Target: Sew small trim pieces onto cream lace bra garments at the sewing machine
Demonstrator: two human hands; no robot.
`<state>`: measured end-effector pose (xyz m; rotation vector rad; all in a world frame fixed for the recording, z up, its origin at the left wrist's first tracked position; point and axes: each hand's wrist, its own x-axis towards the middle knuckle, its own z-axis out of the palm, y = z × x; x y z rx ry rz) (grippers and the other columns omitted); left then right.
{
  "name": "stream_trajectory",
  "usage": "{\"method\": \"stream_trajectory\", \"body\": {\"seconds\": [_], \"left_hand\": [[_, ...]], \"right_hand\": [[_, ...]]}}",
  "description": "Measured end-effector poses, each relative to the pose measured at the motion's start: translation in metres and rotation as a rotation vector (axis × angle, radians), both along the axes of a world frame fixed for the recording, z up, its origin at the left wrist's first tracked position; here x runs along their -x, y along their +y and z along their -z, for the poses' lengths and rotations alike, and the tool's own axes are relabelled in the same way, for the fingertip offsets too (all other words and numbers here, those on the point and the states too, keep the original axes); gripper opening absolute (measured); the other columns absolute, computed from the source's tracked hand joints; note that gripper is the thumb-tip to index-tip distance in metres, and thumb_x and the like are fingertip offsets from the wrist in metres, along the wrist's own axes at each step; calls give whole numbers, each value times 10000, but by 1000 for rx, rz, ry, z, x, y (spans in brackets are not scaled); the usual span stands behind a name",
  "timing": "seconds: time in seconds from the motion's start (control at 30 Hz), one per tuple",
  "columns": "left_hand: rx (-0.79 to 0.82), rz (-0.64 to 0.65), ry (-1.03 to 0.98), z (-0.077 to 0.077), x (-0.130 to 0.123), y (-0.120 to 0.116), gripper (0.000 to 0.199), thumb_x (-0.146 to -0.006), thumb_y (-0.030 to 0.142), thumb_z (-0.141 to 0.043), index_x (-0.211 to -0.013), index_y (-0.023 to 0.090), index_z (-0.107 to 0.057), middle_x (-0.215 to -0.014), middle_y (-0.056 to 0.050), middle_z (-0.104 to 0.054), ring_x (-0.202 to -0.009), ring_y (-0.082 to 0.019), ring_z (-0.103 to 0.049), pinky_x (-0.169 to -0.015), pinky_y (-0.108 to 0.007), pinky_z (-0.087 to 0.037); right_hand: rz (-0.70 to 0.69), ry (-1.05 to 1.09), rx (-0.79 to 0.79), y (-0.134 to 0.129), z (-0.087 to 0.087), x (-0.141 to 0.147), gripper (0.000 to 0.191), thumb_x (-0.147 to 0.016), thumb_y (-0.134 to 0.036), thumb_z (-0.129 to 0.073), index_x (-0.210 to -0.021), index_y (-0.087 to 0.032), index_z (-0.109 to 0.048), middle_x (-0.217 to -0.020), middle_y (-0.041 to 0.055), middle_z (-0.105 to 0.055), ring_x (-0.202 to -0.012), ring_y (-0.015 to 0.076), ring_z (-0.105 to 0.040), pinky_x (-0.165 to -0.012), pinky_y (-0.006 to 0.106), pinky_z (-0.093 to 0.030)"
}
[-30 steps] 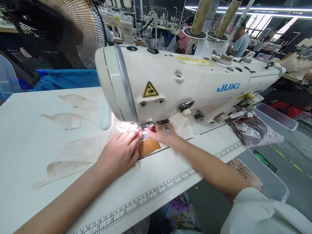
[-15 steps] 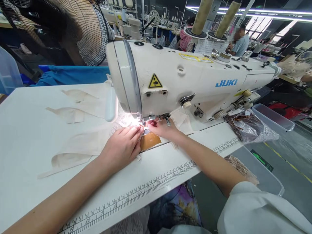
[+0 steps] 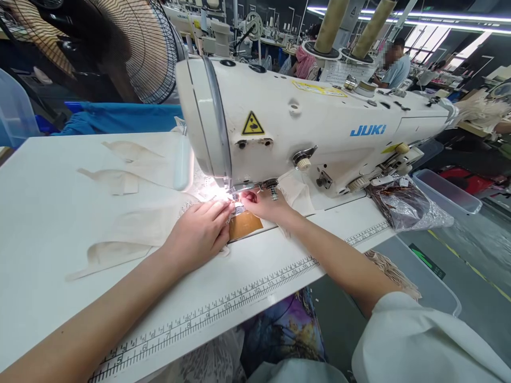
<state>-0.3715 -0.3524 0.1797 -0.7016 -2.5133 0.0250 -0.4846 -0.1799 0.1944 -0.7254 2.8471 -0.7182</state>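
Observation:
My left hand (image 3: 199, 229) lies over lace-edged cream fabric (image 3: 136, 229) on the white sewing table, its fingers stretched flat and close together towards the lit needle area. Under the arm of the white JUKI sewing machine (image 3: 279, 122), my right hand (image 3: 265, 205) is closed, fingertips pinched at the fabric beside the presser foot (image 3: 235, 197). What lies between those fingertips is partly hidden. More cream cloth (image 3: 295, 191) shows behind my right hand. Between the hands is a tan plate (image 3: 244, 225) in the machine bed. Glare washes out the needle.
A printed ruler (image 3: 223, 308) runs along the table's front edge. At the right lies a plastic bag with brown contents (image 3: 407, 205), near a clear bin (image 3: 447, 191). A large fan (image 3: 131, 48) stands at the back left. One person (image 3: 395, 64) is in the background.
The view has shifted slightly. Both hands keep nearly the same place by the presser foot, and the fabric shows little clear movement.

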Motion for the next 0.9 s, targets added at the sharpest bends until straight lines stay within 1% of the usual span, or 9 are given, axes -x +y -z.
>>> {"method": "stream_trajectory", "body": {"seconds": [0.1, 0.17, 0.37, 0.53, 0.63, 0.73, 0.8, 0.83, 0.9], "left_hand": [[9, -8, -6, -1, 0, -1, 430, -1010, 230, -348, -1263, 52, -646, -1210, -162, -707, -1072, -292, -652, -798, -405, -530], [9, -10, -12, -1, 0, -1, 434, -1015, 237, -341, -1267, 59, -646, -1223, -158, -704, -1080, -290, -650, -801, -403, -526], [-3, -13, -21, 1, 0, 0, 440, -1007, 238, -347, -1274, 45, -638, -1205, -171, -702, -1076, -302, -645, -809, -417, -516], [12, -42, -76, 1, 1, 0, 466, -1006, 260, -336, -1313, 50, -616, -1211, -171, -693, -1036, -307, -652, -770, -426, -512], [11, -31, -85, -1, 2, 0, 461, -1005, 255, -337, -1299, 48, -626, -1203, -164, -696, -1030, -303, -655, -767, -422, -512], [2, -27, -76, -1, 2, -1, 459, -1005, 256, -342, -1298, 47, -626, -1219, -167, -695, -1048, -307, -655, -788, -425, -519], [-5, -18, -72, -1, 1, -2, 455, -1006, 258, -345, -1296, 51, -629, -1236, -170, -693, -1061, -308, -654, -803, -425, -525], [-11, -14, -71, -1, 0, -2, 454, -1007, 257, -347, -1297, 53, -629, -1248, -172, -691, -1069, -308, -653, -813, -425, -529], [-24, -21, -76, 0, -1, -2, 451, -1006, 253, -352, -1307, 58, -626, -1271, -173, -686, -1095, -307, -649, -837, -426, -534]], "right_hand": [[-62, 35, 24, 2, -5, -3, 165, -851, -290, -467, -699, -228, -461, -687, -29, -556, -654, 130, -439, -629, 263, -330], [-76, 65, 34, 3, -7, -5, 170, -847, -288, -474, -691, -225, -446, -687, -32, -557, -655, 126, -429, -637, 262, -321], [-38, 109, -49, 0, -9, -10, 264, -886, -301, -446, -641, -217, -395, -647, -25, -519, -633, 127, -403, -636, 274, -299], [-29, 132, -67, 0, -10, -11, 252, -880, -262, -444, -638, -219, -389, -635, -26, -497, -622, 128, -388, -624, 283, -290], [-11, 140, -72, -2, -9, -10, 244, -880, -252, -452, -644, -219, -396, -653, -25, -518, -623, 128, -408, -626, 288, -304], [-22, 163, -109, -2, -7, -9, 250, -899, -272, -447, -655, -218, -452, -697, -2, -572, -656, 140, -457, -651, 296, -339], [-71, 199, -123, 4, -7, -11, 213, -912, -289, -442, -738, -220, -544, -768, 15, -625, -703, 152, -507, -676, 297, -368], [-113, 236, -125, 9, -6, -12, 193, -917, -293, -439, -824, -224, -593, -829, 26, -655, -747, 161, -538, -697, 300, -384], [-200, 329, -132, 19, -6, -14, 235, -927, -294, -431, -1016, -233, -640, -974, 57, -693, -863, 189, -585, -752, 318, -411]]}}
